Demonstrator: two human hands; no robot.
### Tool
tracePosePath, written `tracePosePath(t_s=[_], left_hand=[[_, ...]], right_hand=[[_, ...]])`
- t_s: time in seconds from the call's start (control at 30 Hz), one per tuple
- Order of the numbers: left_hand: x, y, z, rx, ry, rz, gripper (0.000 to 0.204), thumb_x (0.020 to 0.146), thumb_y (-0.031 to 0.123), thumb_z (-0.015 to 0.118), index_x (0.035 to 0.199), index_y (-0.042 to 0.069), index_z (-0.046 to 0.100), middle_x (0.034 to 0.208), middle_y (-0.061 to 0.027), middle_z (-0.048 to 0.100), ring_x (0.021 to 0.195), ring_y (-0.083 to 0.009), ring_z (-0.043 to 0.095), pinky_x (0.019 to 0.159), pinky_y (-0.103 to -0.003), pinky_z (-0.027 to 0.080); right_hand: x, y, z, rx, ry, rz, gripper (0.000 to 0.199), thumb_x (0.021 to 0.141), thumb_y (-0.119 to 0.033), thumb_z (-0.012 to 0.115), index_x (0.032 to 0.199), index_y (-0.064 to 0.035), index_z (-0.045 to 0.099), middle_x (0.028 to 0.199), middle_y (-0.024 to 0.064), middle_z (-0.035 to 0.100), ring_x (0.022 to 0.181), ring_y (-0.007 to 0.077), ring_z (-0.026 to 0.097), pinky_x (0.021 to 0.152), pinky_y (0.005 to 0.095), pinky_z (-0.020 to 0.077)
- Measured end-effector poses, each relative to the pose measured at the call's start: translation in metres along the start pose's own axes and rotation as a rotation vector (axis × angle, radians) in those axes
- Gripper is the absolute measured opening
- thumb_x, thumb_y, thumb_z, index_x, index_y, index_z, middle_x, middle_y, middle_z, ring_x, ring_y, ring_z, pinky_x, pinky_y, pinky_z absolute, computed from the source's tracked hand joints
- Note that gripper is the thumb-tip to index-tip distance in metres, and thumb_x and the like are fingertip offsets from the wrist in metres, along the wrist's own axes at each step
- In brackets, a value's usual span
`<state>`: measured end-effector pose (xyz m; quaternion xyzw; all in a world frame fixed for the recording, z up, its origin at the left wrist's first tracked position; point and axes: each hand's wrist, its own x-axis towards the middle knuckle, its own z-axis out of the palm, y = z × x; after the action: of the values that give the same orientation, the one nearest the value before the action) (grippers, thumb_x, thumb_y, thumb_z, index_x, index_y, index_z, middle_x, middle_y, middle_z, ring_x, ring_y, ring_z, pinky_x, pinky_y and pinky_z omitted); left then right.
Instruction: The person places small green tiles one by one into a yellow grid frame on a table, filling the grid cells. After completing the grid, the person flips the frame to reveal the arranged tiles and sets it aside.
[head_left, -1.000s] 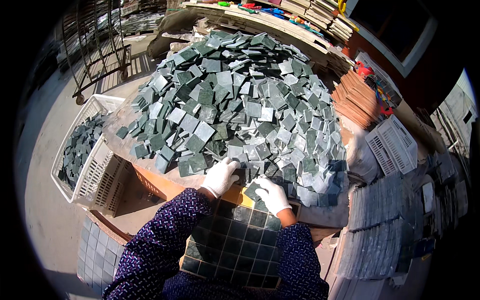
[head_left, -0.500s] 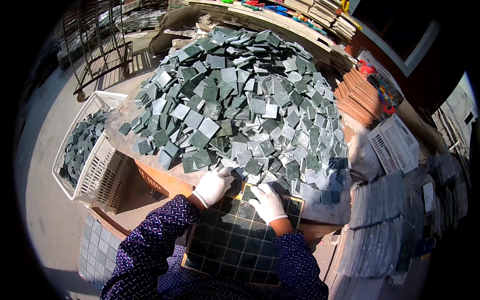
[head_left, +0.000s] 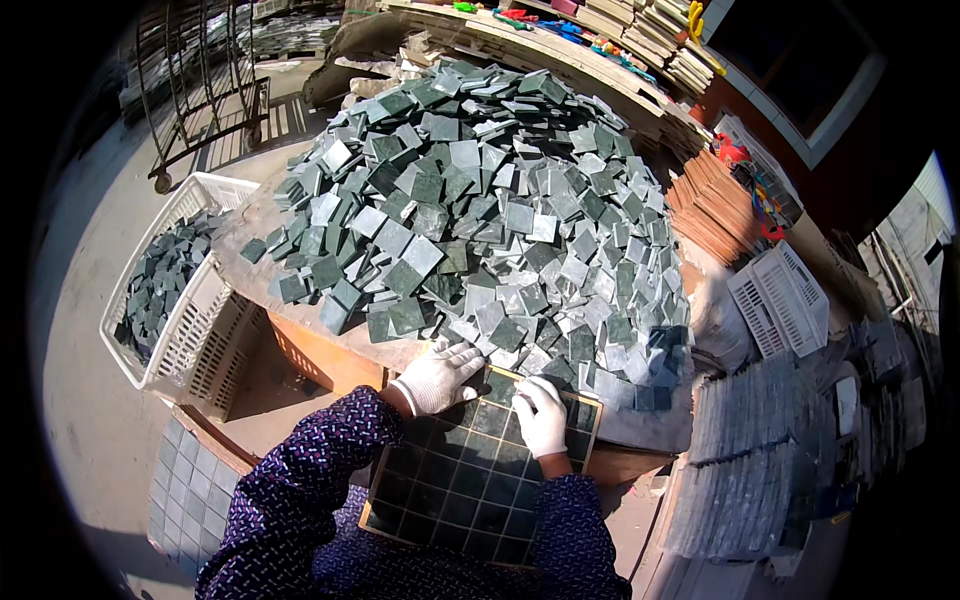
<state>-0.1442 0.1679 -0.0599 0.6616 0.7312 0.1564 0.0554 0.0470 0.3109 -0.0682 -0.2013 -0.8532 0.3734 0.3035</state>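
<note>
A wooden-edged tray lies in front of me, with rows of dark green square stone tiles set in its grid. My left hand, in a white knit glove, lies flat with fingers stretched across the tray's far left corner. Near the middle of the far edge, my gloved right hand has its fingers bent and drawn together over the tiles. Whatever those fingers may hold is hidden. Just beyond both hands rises a big heap of loose green and grey stone tiles.
To the left stands a white plastic crate of tiles, above a finished-looking tile sheet. At right are stacked clear sheets, another white crate and reddish-brown boards. A metal rack cart stands far left.
My left hand has flattened, its fingers now reaching right over the tray edge. My right hand's spread fingers have drawn together and bent. The view has shifted slightly.
</note>
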Motion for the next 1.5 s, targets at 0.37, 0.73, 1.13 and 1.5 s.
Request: tracePosePath(t_s=[0.37,0.73,1.13,1.5], left_hand=[[-0.013,0.080,0.037,0.103,0.056,-0.200,0.092,0.083,0.067,0.047,0.146,0.002,0.030,0.154,-0.0171,0.026,0.143,-0.0314,0.024,0.116,-0.050,0.015],[-0.069,0.028,0.027,0.193,0.215,-0.347,0.093,0.082,0.070,0.045,0.145,0.002,0.035,0.153,-0.0166,0.029,0.141,-0.0321,0.028,0.113,-0.056,0.017],[-0.064,0.024,0.021,0.217,0.088,-0.395,0.108,0.077,0.076,0.045,0.145,-0.006,0.026,0.154,-0.0231,0.022,0.144,-0.0387,0.018,0.113,-0.059,0.011],[-0.058,0.039,0.026,0.150,0.117,-0.176,0.079,0.088,0.061,0.044,0.146,0.007,0.035,0.152,-0.0134,0.033,0.141,-0.0323,0.029,0.112,-0.059,0.015]], right_hand=[[-0.005,-0.004,0.005,-0.072,0.098,-0.058,0.010,0.082,-0.006,0.065,0.091,-0.0011,0.068,0.098,0.0153,0.066,0.091,0.0296,0.065,0.082,0.0361,0.0514],[-0.022,0.002,0.002,0.047,0.157,-0.071,0.007,0.082,-0.002,0.065,0.089,-0.0002,0.068,0.094,0.0157,0.066,0.090,0.0291,0.065,0.082,0.0349,0.0508],[-0.022,0.014,0.006,0.139,0.376,0.076,0.030,0.083,-0.003,0.062,0.113,0.0015,0.059,0.117,0.0168,0.059,0.101,0.0276,0.062,0.088,0.0347,0.0492],[-0.032,-0.025,0.016,-0.564,-0.180,-0.206,0.067,0.085,-0.045,0.062,0.136,-0.0040,0.046,0.143,0.0180,0.044,0.132,0.0349,0.041,0.111,0.0481,0.0282]])
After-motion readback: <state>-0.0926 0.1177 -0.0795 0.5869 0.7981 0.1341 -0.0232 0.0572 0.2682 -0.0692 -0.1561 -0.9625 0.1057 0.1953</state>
